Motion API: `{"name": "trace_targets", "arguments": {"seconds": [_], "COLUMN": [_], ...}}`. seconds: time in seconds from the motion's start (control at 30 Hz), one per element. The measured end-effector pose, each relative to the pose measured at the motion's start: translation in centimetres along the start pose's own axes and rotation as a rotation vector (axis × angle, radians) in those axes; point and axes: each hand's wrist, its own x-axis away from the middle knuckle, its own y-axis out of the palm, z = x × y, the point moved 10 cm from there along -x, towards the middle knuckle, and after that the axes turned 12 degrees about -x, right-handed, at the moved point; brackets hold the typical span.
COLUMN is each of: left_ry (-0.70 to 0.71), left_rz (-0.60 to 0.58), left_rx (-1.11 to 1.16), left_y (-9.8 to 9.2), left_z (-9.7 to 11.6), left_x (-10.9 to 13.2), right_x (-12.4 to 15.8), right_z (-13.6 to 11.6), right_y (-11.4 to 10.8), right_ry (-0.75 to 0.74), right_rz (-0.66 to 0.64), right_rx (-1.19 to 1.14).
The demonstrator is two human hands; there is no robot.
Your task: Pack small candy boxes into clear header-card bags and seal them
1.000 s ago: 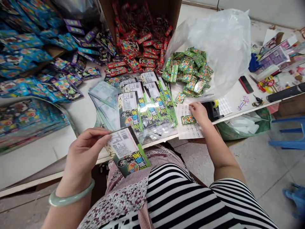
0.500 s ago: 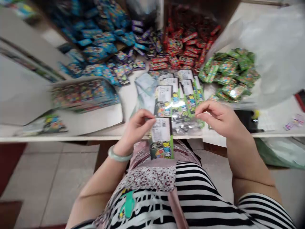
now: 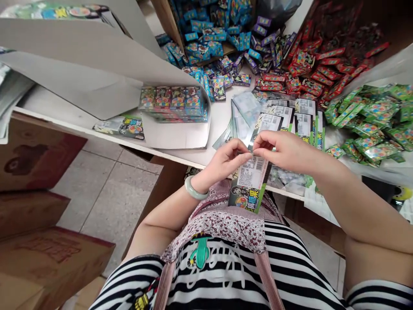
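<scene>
A flat printed packet (image 3: 248, 196) with a white barcode label hangs in front of the table edge, over my apron. My left hand (image 3: 226, 162) pinches its top edge between thumb and fingertips. Right beside it, my right hand (image 3: 282, 148) is also pinched closed at that edge, fingertips nearly touching the left ones. Beyond my hands, several similar labelled packets (image 3: 303, 122) lie overlapping on the table. Clear plastic sleeves (image 3: 243, 107) lie fanned to their left.
Blue boxes (image 3: 209, 41), purple boxes (image 3: 263, 30) and red boxes (image 3: 331, 62) are heaped at the back. Green packs (image 3: 371, 125) are piled at the right. Stacked colourful boxes (image 3: 174, 103) stand in a white card tray (image 3: 180, 135) at left. Cartons (image 3: 48, 258) stand on the floor.
My right hand has moved left from above the laid-out packets to the top edge of the held packet, meeting my left hand. The view has turned towards the left.
</scene>
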Motion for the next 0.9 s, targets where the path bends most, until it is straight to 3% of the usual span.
{"name": "trace_targets", "arguments": {"seconds": [0.17,0.23,0.3,0.4,0.47,0.5,0.57,0.63,0.7,0.73,0.8,0.9], "left_ry": [0.057,0.107,0.16,0.165,0.129,0.091,-0.023,-0.163,-0.264,-0.302,-0.378,-0.506], "left_rz": [0.097,0.124,0.131,-0.009,-0.099,-0.091,0.096,0.414,0.64,0.671,0.619,0.471], "left_rx": [-0.084,-0.137,-0.185,-0.26,-0.298,-0.315,-0.318,-0.23,-0.074,0.002,0.098,0.153], "left_y": [-0.3,-0.6,-0.8,0.3,0.7,0.3,-2.5,-6.6,-9.1,-9.3,-8.2,-5.0], "left_z": [-0.2,0.3,1.1,1.5,1.2,0.9,-0.4,-2.4,-4.7,-5.9,-7.9,-10.2], "left_x": [0.1,0.3,0.4,-0.1,-0.4,-0.7,-1.4,-1.7,-1.9,-2.3,-3.3,-3.4], "right_x": [-0.6,-1.0,-1.3,-0.7,0.1,0.7,2.7,6.3,11.3,13.4,16.1,16.5], "right_z": [1.2,2.8,4.8,6.3,7.4,8.2,11.0,14.5,18.2,20.2,23.8,26.7], "right_y": [-0.1,0.6,2.8,7.0,6.7,5.6,1.2,-5.7,-12.1,-14.1,-15.9,-15.6], "right_ry": [0.046,0.116,0.243,0.425,0.443,0.426,0.358,0.303,0.391,0.504,0.658,0.7], "right_rz": [0.029,0.033,-0.053,-0.323,-0.337,-0.288,-0.071,0.273,0.588,0.641,0.636,0.564], "right_rx": [-0.092,-0.273,-0.552,-0.956,-1.055,-1.058,-0.909,-0.519,-0.048,0.14,0.341,0.398]}}
